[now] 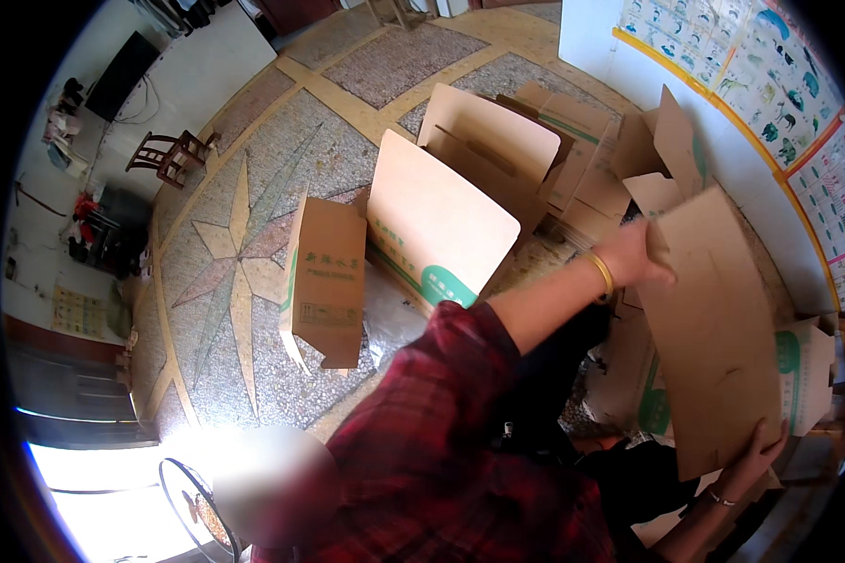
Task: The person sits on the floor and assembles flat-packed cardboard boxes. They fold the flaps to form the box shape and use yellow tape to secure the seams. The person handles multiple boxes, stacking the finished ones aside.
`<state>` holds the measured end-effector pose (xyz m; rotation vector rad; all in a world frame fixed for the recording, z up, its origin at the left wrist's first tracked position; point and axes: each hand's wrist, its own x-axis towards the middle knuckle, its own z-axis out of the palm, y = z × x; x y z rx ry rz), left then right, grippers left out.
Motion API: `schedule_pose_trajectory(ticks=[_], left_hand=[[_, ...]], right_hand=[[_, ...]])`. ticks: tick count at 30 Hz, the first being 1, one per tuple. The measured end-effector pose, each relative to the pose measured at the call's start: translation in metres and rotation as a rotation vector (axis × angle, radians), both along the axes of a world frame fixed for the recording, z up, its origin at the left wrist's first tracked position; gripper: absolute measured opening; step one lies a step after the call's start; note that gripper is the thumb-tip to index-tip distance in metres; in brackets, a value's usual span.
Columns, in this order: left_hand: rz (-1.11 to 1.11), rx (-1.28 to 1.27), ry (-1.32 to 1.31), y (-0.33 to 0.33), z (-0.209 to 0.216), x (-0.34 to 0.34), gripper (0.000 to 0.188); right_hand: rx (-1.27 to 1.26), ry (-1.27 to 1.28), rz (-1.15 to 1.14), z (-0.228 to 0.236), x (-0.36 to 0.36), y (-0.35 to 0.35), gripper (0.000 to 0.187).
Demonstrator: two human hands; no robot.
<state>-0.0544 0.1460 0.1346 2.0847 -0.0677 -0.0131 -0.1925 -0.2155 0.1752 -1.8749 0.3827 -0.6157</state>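
Note:
A long brown sheet of cardboard (714, 338) stands tilted on the right, its plain side showing. My left hand (629, 253), below a gold bangle, grips its upper left edge with the thumb over the face. At the lower right edge, the fingers of my right hand (756, 460) close around the board. Behind it lies a carton with green printing (803, 375), partly hidden by the sheet. Left of my left forearm, a large open carton (441, 216) has its pale flaps raised.
A smaller carton (329, 272) stands on the patterned stone floor (253, 206), with clear plastic (390, 314) beside it. More opened cartons (573, 141) crowd the wall with posters (760, 75). A wooden chair (169, 158) is at the far left, and a round wire-framed object (192, 507) at the lower left.

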Motion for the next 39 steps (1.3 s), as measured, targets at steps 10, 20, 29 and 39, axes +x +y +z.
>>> schedule_pose_trajectory(ticks=[10,20,29,39], left_hand=[[0.125,-0.455,-0.385,0.207,0.054,-0.041,0.094],[0.453,-0.575,-0.470,0.398,-0.015,-0.178,0.094],[0.624,-0.587,-0.294,0.461,-0.114,-0.220,0.087],[0.912,-1.104,0.105,0.431,-0.192,-0.215,0.035]], right_hand=[[-0.273,-0.689,0.531,0.082,0.036,0.176,0.052],[-0.298,-0.876,1.070,0.048,0.048,0.360,0.043],[-0.463,-0.650,1.374,-0.009,0.051,0.425,0.034],[-0.601,-0.390,1.802,-0.053,0.062,0.447,0.034]])
